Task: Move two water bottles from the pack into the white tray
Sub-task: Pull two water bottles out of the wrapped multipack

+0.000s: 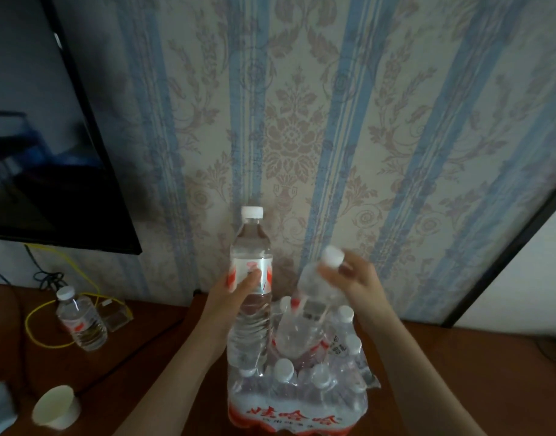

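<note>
1. Left hand (238, 286) wraps an upright bottle (252, 278) above the pack (298, 401); right hand (349, 280) grips a tilted bottle (308, 313) by its neck.
2. Both are lifted clear; carrying comes next, though no white tray is visible.

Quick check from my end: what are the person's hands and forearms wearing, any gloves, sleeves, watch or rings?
Nothing visible. Left hand and right hand are bare, no gloves. Both forearms are uncovered to the frame's bottom edge, so no sleeves show. No watch, bracelet or ring can be made out, though the picture is dim and slightly blurred.

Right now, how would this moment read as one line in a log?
left hand: holds upright clear plastic bottle | right hand: lifts tilted clear bottle | shrink-wrapped pack: below | white tray: unseen
</note>
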